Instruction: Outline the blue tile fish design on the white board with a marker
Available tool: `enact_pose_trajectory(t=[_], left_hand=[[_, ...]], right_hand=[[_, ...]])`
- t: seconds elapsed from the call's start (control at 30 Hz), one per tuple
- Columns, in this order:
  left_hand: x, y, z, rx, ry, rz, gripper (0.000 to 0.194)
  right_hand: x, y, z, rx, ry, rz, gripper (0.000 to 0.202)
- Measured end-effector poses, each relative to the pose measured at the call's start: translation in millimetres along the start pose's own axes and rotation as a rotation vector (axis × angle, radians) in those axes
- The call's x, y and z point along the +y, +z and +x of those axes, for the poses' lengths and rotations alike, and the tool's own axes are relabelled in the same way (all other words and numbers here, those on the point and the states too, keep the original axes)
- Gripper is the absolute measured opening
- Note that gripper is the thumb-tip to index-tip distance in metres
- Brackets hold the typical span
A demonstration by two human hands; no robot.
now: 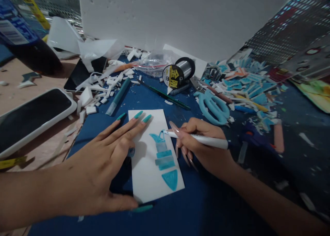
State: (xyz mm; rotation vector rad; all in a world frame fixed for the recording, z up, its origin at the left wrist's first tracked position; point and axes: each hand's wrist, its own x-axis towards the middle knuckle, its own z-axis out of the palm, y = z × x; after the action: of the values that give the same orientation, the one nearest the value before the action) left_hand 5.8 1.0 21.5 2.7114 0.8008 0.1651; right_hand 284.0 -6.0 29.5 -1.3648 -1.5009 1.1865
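Observation:
My right hand [203, 145] grips a white marker [206, 139] in a writing hold. The marker's tip touches the top end of a blue drawing [165, 160], several filled blocks in a column with a pointed shape at the bottom. The drawing is on a white rectangular card [141, 181]. Across the card's left side lies my left hand [108, 157], fingers spread and thumb at the lower edge. A small blue round thing [131, 152] shows under its curled finger; I cannot make out what it is or whether it is held.
Blue-handled scissors [212, 107], a spool of wire [179, 72] and a capped teal marker [118, 96] lie beyond the card. Blue and white scraps [252, 81] pile up at right. A phone [36, 117] and a dark bottle [28, 40] are at left. A white panel [175, 19] stands behind.

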Motion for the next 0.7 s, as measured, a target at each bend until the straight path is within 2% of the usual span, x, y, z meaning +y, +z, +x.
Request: enact_pose_trajectory(t=[0.27, 0.5, 0.7], left_hand=[[-2.7, -0.6, -0.8, -0.025, -0.006, 0.002, 0.108], [-1.8, -1.1, -0.4, -0.018, 0.013, 0.031, 0.102], [-2.5, 3.5, 0.6, 0.041, 0.028, 0.039, 0.098]], right_hand=[[1.3, -0.4, 2.3, 0.011, -0.039, -0.012, 0.031], [2.2, -2.8, 0.9, -0.078, -0.086, -0.059, 0.032], [3.9, -4.0, 0.4, -0.020, -0.061, -0.021, 0.030]])
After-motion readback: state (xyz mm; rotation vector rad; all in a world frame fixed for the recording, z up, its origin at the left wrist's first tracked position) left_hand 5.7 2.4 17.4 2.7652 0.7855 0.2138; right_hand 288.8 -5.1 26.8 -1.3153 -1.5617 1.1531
